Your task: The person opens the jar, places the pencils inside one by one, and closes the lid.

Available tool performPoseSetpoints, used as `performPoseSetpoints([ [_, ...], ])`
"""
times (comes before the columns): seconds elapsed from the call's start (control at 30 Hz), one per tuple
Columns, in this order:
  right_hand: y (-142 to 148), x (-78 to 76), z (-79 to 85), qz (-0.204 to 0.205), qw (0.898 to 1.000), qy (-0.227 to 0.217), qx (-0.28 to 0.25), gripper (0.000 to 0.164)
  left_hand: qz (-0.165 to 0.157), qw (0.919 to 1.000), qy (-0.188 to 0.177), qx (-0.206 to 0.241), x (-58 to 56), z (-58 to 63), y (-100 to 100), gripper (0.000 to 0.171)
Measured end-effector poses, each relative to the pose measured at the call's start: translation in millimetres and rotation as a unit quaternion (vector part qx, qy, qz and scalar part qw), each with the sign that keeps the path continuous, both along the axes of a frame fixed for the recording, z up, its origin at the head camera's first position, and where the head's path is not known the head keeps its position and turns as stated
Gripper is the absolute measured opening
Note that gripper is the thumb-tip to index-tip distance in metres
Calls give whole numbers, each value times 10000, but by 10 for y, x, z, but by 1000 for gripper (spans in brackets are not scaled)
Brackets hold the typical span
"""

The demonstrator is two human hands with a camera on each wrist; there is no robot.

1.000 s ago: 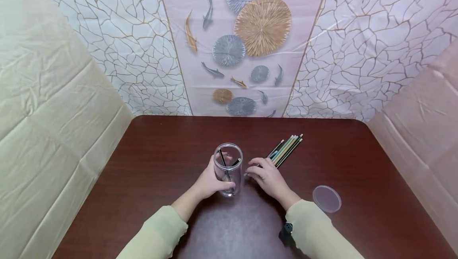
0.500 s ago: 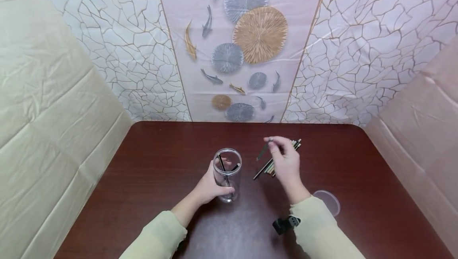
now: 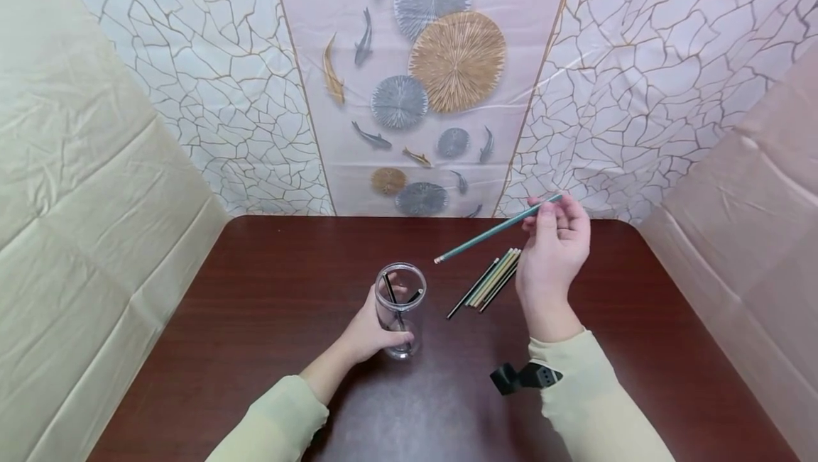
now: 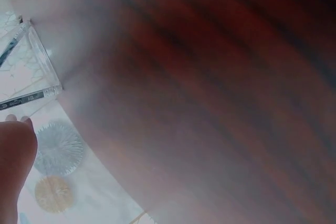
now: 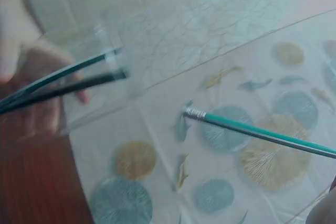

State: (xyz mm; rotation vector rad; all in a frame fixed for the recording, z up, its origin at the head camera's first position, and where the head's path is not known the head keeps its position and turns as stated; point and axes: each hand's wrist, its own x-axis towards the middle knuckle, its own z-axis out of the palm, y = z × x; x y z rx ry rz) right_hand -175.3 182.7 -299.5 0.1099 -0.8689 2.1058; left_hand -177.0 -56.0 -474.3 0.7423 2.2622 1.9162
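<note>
My left hand (image 3: 367,332) grips a clear jar (image 3: 415,320) standing upright on the table, thumb at the front and fingers round behind. Two dark pencils (image 3: 390,290) lean inside it; in the left wrist view the jar's rim (image 4: 44,59) shows at the far left. Up and to the right, my right hand (image 3: 552,263) pinches a teal pencil (image 3: 488,233) near one end. Its eraser end points down and left, above and right of the jar's mouth. The right wrist view shows this teal pencil (image 5: 257,134) apart from the jar.
Several black, green and tan pencils (image 3: 492,281) lie side by side on the dark red table (image 3: 287,292), right of the jar. A black wrist device (image 3: 527,377) sits at the right sleeve. Patterned cloth (image 3: 441,192) hangs behind the table.
My right hand lifted the teal pencil off the pile and moved it up and right, turning it eraser end down. My left hand kept its grip on the jar. The right sleeve now covers the round clear lid.
</note>
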Motion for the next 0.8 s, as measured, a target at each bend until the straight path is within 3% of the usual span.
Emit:
performPoseSetpoints([
  [0.13, -35, 25, 74, 269, 9986, 241, -376, 27, -1, 9998, 182, -8, 4, -9, -7, 93],
  [0.23, -103, 38, 50, 526, 9976, 249, -367, 22, 37, 9999, 131, -27, 10, -5, -9, 90],
  [0.53, -374, 46, -138, 944, 9922, -43, 808, 17, 46, 9995, -170, -250, 32, 71, -11, 87],
  [0.8, -500, 54, -337, 789, 9787, -613, 1792, 18, -111, 9984, -530, -180, 153, 368, -39, 91],
])
